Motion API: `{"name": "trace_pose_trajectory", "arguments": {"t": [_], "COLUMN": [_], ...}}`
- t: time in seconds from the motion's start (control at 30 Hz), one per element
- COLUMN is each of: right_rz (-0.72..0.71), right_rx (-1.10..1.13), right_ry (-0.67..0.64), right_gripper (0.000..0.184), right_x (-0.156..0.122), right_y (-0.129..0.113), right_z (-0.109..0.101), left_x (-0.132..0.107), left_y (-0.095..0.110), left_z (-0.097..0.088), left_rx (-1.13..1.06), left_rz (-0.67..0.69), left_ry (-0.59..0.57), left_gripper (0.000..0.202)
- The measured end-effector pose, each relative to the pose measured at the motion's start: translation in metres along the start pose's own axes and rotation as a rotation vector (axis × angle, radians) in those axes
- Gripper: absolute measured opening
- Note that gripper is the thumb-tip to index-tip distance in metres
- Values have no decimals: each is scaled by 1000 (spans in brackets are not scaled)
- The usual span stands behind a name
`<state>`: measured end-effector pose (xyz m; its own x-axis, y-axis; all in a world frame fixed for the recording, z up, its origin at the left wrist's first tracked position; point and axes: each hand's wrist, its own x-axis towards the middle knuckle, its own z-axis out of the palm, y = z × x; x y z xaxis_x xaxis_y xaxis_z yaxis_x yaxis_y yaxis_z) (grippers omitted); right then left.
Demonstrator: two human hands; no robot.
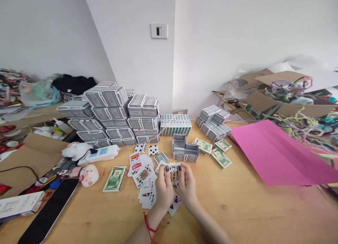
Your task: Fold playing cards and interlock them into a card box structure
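Note:
Both my left hand and my right hand grip a playing card with a face figure on it, thumbs on top. Under and beside my hands lie loose playing cards, fanned out face up, with a five of clubs partly hidden below my wrists. A red joker-style card tops the pile to the left. Just beyond my fingers stands a small structure of folded cards, patterned backs outward. A face-down card rests near it.
Tall stacks of folded-card modules stand at the back left, a smaller stack at the back right. Green card packs lie around. A power strip, black phone-like slab, pink sheet and cluttered boxes flank the workspace.

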<state>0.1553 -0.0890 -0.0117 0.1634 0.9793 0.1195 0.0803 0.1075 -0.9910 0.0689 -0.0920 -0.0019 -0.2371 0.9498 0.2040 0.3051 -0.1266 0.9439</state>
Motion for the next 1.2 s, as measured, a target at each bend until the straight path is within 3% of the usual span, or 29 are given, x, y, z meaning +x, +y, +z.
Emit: {"name": "trace_pose_trajectory", "arguments": {"t": [0.27, 0.63, 0.87, 1.2], "right_rz": [8, 36, 153, 171], "right_rx": [-27, 147, 378, 429], "right_ry": [-42, -58, -144, -200], "right_gripper": [22, 21, 20, 17], "right_x": [2, 3, 5, 16], "right_y": [3, 5, -6, -11], "right_z": [1, 1, -1, -10], "left_x": [1, 3, 2, 22], "left_y": [-5, 5, 8, 6], "left_z": [-1, -6, -7, -21], "left_rx": [-34, -181, -232, -442], "left_rz": [2, 3, -38, -163], "left_ry": [58, -48, -77, -323], "left_gripper": [27, 18, 15, 24]}}
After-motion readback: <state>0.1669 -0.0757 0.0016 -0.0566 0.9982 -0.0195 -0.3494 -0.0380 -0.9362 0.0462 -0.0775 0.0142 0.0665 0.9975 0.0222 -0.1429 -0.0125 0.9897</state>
